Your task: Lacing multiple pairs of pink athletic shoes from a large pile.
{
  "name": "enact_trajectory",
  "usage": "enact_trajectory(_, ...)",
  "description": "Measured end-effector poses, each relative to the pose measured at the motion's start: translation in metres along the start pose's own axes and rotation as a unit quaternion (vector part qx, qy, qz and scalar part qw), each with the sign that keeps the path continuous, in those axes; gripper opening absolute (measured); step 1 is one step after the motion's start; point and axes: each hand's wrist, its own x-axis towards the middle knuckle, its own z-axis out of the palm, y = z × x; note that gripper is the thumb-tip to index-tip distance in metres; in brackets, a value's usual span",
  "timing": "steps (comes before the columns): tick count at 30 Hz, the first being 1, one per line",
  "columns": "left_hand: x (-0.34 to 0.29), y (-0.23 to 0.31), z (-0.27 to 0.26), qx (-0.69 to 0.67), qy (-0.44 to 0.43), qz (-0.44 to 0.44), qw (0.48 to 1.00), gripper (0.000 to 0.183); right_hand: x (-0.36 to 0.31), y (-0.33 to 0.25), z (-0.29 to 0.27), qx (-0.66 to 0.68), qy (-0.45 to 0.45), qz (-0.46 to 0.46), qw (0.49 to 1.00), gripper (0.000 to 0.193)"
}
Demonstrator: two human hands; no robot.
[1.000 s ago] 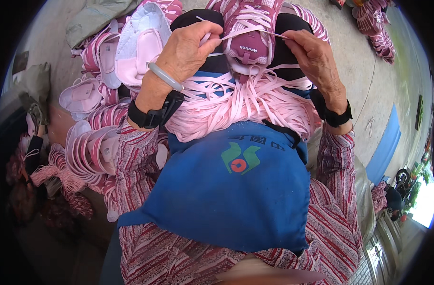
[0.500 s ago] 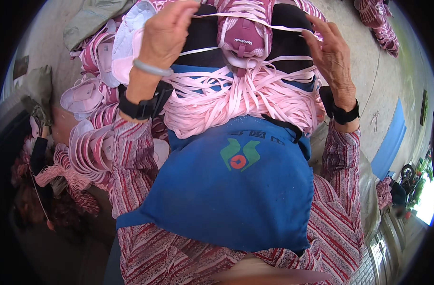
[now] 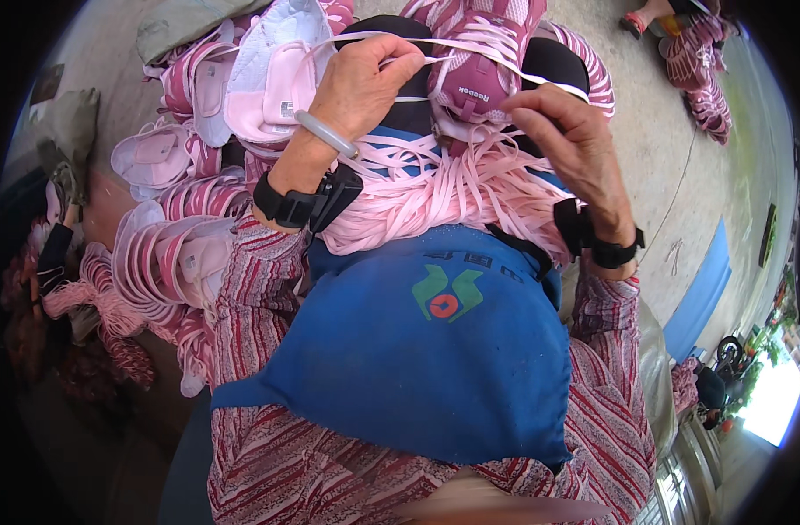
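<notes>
Pink-purple shoe [image 3: 475, 83] sits toe-away between the knees, tongue end facing the body, just ahead of and between the two hands. Left hand [image 3: 362, 92] is left of the shoe, thumb and index finger pinched together on a pale pink lace [image 3: 417, 38]; the lace crosses the upper part of the shoe, with a strand running from the pinch to the eyelet side. Right hand [image 3: 568, 131] is at the shoe's right, low, fingers loosely bent, index tip close by the tongue; can't tell whether the fingertips have hold of a strand or how wide they stand, as the hand covers its own grip. The lace's other end runs over the dark right knee, beyond the right fingers. Grey bangle [image 3: 328, 134] on left wrist, black straps on both wrists. Big heap of loose pink laces [image 3: 443, 197] fills the lap right under the shoe, between the forearms, lying against the blue apron [image 3: 426, 376]. Stacked unlaced shoe uppers [image 3: 164, 262] crowd the left side; one large pale upper [image 3: 277, 87] lies just behind the left hand. More pink uppers [image 3: 693, 70] on the floor far right, near a person's foot [image 3: 632, 24]; blue strip [image 3: 697, 289] lies lower on that floor.
</notes>
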Motion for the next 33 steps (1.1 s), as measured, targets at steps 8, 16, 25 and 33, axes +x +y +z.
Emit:
enact_trajectory(8, 0.010, -0.007, 0.007, 0.019, -0.017, -0.044, 0.999, 0.025, 0.035, 0.007, 0.045, -0.188, 0.101, -0.085, 0.973, 0.015)
enact_trajectory(16, 0.020, 0.000, 0.007, 0.097, -0.009, -0.027, 0.995, 0.025, 0.033, -0.001, 0.035, -0.192, 0.080, -0.055, 0.977, 0.021)
enact_trajectory(25, 0.033, -0.002, 0.006, 0.013, -0.058, 0.003, 0.998, 0.022, 0.030, 0.002, 0.022, -0.195, 0.121, -0.055, 0.972, 0.012)
enact_trajectory(33, 0.041, 0.009, 0.010, -0.033, -0.081, -0.095, 0.992, 0.024, 0.011, 0.006, 0.002, -0.187, 0.124, 0.014, 0.974, 0.011)
